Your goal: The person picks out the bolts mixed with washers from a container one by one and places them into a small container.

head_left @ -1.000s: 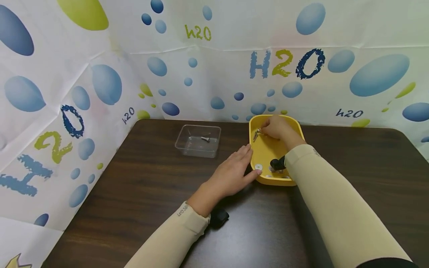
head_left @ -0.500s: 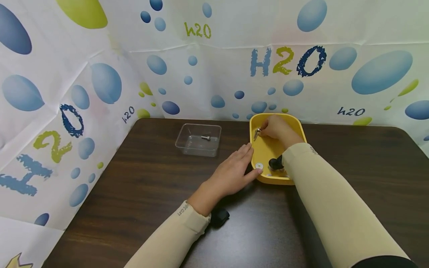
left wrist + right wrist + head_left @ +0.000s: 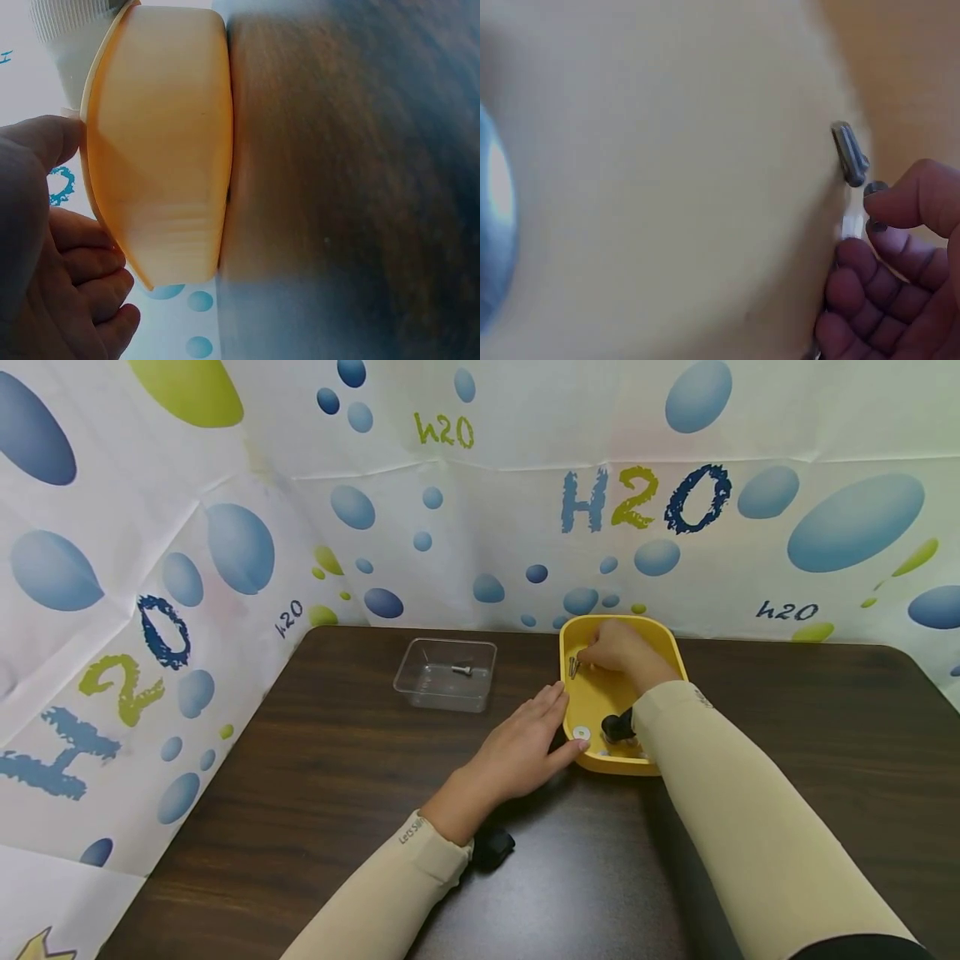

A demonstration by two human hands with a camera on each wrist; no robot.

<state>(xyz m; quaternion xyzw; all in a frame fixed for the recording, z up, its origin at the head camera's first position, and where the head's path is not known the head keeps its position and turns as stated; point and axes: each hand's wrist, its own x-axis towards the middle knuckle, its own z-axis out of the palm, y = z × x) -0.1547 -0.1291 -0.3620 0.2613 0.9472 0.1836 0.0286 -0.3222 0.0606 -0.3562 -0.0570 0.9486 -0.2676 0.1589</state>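
Judging from how things lie, the work in hand looks only partly done: one bolt already lies in the clear container, which stands on the bench to the left of the yellow tray, apart from it. What appears left is in the tray itself: a pair of bolts near its far left corner, a pale washer by its near left corner, and some small pieces along its near edge, partly hidden and too small to name.

The right hand reaches into the far part of the tray, and the right wrist view shows its thumb and forefinger pinching a small metal piece. That piece is dark grey and mostly covered by the fingertips; it may be another bolt, but I cannot tell. The pair of bolts lies just beside the fingertips, slim, silvery and side by side, lengthwise in the tray. The bolt in the container is also silvery, with a wider head at one end.

The left hand rests against the tray's left side, thumb and fingers spread apart, the thumb over the rim by the near left corner. The tray sits flat, shallow and round-cornered.
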